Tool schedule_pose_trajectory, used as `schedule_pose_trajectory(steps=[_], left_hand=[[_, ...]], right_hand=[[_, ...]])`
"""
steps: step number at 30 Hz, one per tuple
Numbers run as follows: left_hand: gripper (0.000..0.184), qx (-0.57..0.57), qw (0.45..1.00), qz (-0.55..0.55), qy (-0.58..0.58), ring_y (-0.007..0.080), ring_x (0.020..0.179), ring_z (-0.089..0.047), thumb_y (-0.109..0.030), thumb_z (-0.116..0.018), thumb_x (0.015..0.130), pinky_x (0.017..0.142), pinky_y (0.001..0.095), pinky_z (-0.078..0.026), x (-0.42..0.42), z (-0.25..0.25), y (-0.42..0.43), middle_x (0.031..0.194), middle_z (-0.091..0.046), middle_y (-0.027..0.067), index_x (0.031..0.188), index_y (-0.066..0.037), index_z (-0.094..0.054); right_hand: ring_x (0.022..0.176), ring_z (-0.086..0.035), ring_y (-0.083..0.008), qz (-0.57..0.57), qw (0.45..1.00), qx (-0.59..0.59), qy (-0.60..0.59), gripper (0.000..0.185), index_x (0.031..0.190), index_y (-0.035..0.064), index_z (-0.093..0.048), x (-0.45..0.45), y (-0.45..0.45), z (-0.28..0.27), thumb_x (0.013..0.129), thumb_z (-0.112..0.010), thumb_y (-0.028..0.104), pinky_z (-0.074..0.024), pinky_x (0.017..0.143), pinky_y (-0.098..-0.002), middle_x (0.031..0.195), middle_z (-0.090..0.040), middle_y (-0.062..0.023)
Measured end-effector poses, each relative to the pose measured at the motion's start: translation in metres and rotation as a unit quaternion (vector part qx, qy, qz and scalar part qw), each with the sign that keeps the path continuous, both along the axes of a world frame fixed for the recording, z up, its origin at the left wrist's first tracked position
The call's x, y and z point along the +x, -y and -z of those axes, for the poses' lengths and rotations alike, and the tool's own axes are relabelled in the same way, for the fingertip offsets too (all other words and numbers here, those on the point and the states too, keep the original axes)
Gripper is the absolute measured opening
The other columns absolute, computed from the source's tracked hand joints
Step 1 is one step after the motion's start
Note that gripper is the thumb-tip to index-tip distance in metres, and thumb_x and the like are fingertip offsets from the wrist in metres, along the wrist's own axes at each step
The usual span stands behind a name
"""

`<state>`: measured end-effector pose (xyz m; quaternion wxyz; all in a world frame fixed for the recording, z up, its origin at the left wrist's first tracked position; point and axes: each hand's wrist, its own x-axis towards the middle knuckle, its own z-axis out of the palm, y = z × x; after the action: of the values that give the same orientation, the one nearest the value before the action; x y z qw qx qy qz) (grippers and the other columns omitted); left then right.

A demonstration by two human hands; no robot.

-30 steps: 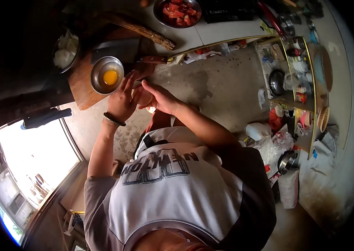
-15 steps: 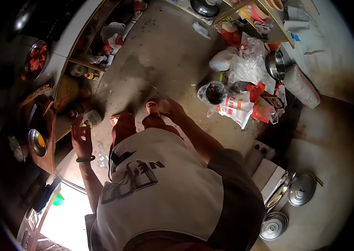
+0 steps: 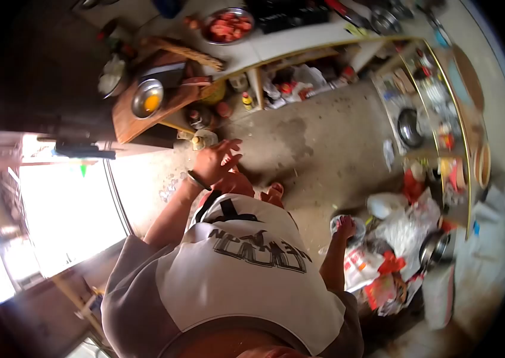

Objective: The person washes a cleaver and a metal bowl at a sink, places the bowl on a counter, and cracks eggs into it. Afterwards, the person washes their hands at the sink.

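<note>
My left hand [image 3: 212,162] hangs in the air in front of my body, fingers loosely apart and nothing in them. It is nearest to a pale jar [image 3: 204,139] on the floor by the counter. My right hand [image 3: 345,226] reaches down over a small waste bin [image 3: 357,237] with a plastic bag liner; its fingers are small and blurred, so their grip is unclear. Up on the counter, a metal bowl [image 3: 141,95] holds a yellow egg yolk [image 3: 152,103]. It stands on a wooden cutting board [image 3: 128,124], beside a dark cleaver [image 3: 166,76].
A metal bowl of cut red pieces [image 3: 228,28] stands by the black stove [image 3: 288,15]. Plastic bags [image 3: 404,230] and a steel pot [image 3: 434,247] crowd the floor beside the bin. Shelves [image 3: 443,113] with kitchenware line the far side.
My view has turned to the right. My right hand, earlier near my feet with a pale roundish thing, has moved over to the waste bin. My left hand stays raised with its fingers apart.
</note>
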<state>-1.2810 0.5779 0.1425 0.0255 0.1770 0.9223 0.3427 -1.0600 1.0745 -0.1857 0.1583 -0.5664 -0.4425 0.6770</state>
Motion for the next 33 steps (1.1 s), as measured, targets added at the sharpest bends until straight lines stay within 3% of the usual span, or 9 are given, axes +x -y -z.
schedule_pose_trajectory(steps=[5, 10, 17, 19, 23, 25, 28, 30, 33], left_hand=[[0.035, 0.06, 0.997, -0.015, -0.035, 0.0287, 0.079, -0.068, -0.008, -0.067, 0.077, 0.068, 0.0367, -0.055, -0.007, 0.001, 0.054, 0.091, -0.069, 0.0079, 0.112, -0.007, -0.063], [0.026, 0.135, 0.983, -0.089, -0.087, 0.0281, 0.079, -0.066, -0.006, -0.066, 0.079, 0.067, 0.0359, -0.053, -0.039, -0.027, 0.127, 0.086, -0.068, 0.0102, 0.105, -0.004, -0.065], [0.02, 0.122, 0.958, -0.216, -0.144, 0.0249, 0.073, -0.065, -0.006, -0.064, 0.085, 0.063, 0.0321, -0.052, -0.105, -0.046, 0.231, 0.086, -0.068, 0.0097, 0.104, -0.003, -0.066], [0.021, 0.13, 0.947, -0.246, -0.162, 0.0286, 0.074, -0.065, -0.008, -0.065, 0.082, 0.064, 0.0373, -0.05, -0.14, -0.048, 0.248, 0.082, -0.065, 0.0095, 0.102, -0.006, -0.066], [0.017, 0.097, 0.943, -0.258, -0.186, 0.0328, 0.075, -0.064, -0.01, -0.067, 0.079, 0.063, 0.04, -0.051, -0.231, -0.041, 0.27, 0.082, -0.065, 0.0106, 0.097, -0.006, -0.067], [0.02, 0.062, 0.939, -0.24, -0.24, 0.0356, 0.08, -0.063, -0.015, -0.067, 0.077, 0.066, 0.0444, -0.052, -0.286, -0.037, 0.271, 0.086, -0.065, 0.0144, 0.095, -0.007, -0.067], [0.023, -0.05, 0.961, -0.229, -0.148, 0.0354, 0.083, -0.064, -0.018, -0.064, 0.08, 0.072, 0.0439, -0.052, -0.366, -0.018, 0.265, 0.093, -0.066, 0.013, 0.101, -0.009, -0.066], [0.032, -0.182, 0.957, -0.22, -0.041, 0.0332, 0.09, -0.064, -0.017, -0.064, 0.08, 0.078, 0.0417, -0.052, -0.418, -0.003, 0.261, 0.1, -0.067, 0.0109, 0.112, -0.011, -0.064], [0.03, -0.172, 0.955, -0.187, -0.15, 0.0295, 0.105, -0.06, -0.017, -0.062, 0.082, 0.086, 0.0411, -0.051, -0.477, 0.036, 0.256, 0.111, -0.063, 0.0065, 0.112, -0.015, -0.062]], right_hand=[[0.07, -0.064, -0.0153, -0.3, 0.945, 0.088, -0.093, 0.016, 0.096, 0.0033, -0.06, -0.2, 0.172, -0.118, 0.092, -0.064, 0.018, -0.0506, 0.055, -0.0271, 0.087, -0.067, -0.0076], [0.074, -0.064, -0.0133, -0.528, 0.803, 0.11, -0.254, 0.017, 0.108, 0.003, -0.06, -0.341, 0.332, -0.255, 0.098, -0.055, 0.015, -0.0495, 0.061, -0.0238, 0.097, -0.066, -0.0069], [0.076, -0.062, -0.0138, -0.621, 0.609, 0.364, -0.333, 0.02, 0.109, 0.0037, -0.062, -0.485, 0.46, -0.328, 0.091, -0.063, 0.012, -0.0496, 0.069, -0.0276, 0.094, -0.066, -0.0065], [0.079, -0.063, -0.0174, -0.65, 0.569, 0.406, -0.299, 0.022, 0.108, 0.0046, -0.062, -0.526, 0.489, -0.345, 0.089, -0.065, 0.014, -0.0497, 0.07, -0.0295, 0.091, -0.066, -0.0082], [0.093, -0.065, -0.0221, -0.68, 0.486, 0.463, -0.295, 0.03, 0.113, 0.0052, -0.062, -0.627, 0.536, -0.323, 0.084, -0.069, 0.01, -0.0511, 0.078, -0.0334, 0.102, -0.067, -0.0131], [0.1, -0.063, -0.0268, -0.662, 0.351, 0.622, -0.227, 0.031, 0.114, 0.0083, -0.063, -0.66, 0.561, -0.34, 0.083, -0.066, 0.009, -0.051, 0.082, -0.0386, 0.11, -0.063, -0.014], [0.102, -0.061, -0.0308, -0.646, 0.188, 0.705, -0.223, 0.029, 0.111, 0.0113, -0.064, -0.728, 0.583, -0.291, 0.082, -0.063, 0.009, -0.0507, 0.084, -0.0416, 0.115, -0.06, -0.0132], [0.1, -0.06, -0.0314, -0.677, 0.128, 0.71, -0.147, 0.025, 0.107, 0.0124, -0.065, -0.758, 0.597, -0.26, 0.082, -0.061, 0.01, -0.0512, 0.082, -0.0407, 0.116, -0.059, -0.0125], [0.098, -0.06, -0.0306, -0.643, 0.103, 0.735, -0.188, 0.022, 0.103, 0.0148, -0.066, -0.784, 0.603, -0.214, 0.083, -0.058, 0.013, -0.0515, 0.079, -0.0409, 0.113, -0.06, -0.0118]])
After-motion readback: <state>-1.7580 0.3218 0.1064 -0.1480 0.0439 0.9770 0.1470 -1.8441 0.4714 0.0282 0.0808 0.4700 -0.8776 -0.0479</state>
